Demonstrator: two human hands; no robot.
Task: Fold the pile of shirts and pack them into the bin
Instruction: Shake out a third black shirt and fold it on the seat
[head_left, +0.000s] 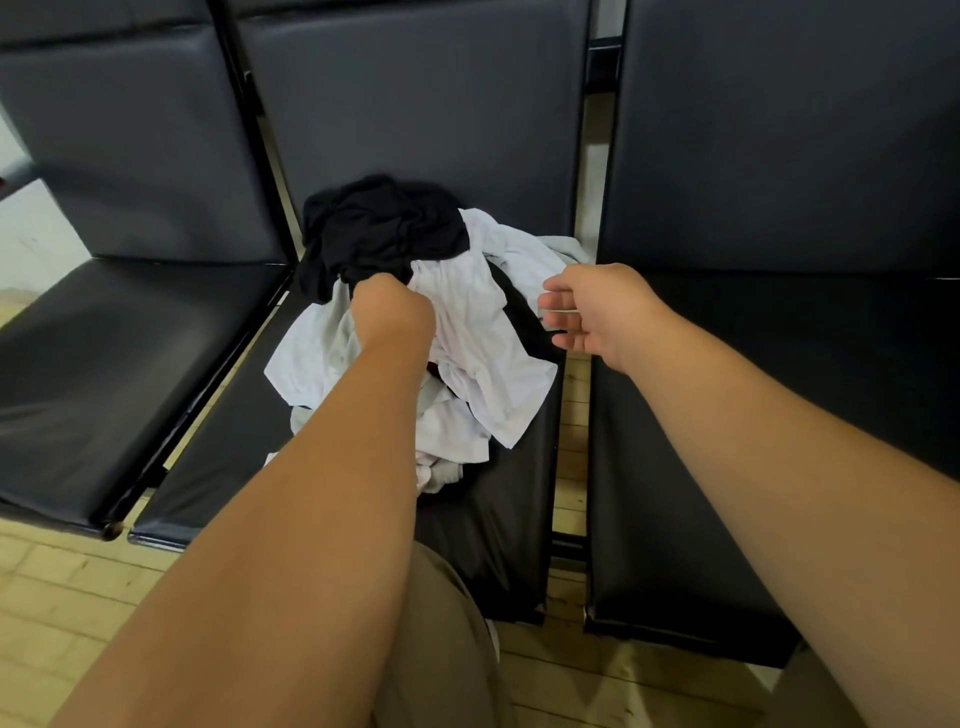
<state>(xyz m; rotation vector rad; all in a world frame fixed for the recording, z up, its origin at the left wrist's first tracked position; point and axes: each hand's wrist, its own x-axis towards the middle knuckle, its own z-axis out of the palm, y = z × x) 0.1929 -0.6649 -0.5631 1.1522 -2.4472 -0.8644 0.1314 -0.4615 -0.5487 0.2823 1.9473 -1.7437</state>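
Head view: pile of shirts (478, 332) is lying on middle seat (493, 519), black shirt (384, 228) at seat's back; left hand (392, 312) is digging into the pile, fingers curled around cloth; right hand (597, 312) is hovering over seat's right edge, fingers spread, holding nothing.

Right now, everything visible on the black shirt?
The black shirt is crumpled, unfolded, soft matte fabric, lying atop the far end of the pile on the middle seat, by the backrest. White shirts adjoin its right and near edges. The left hand grips cloth at its near edge; which garment is unclear.
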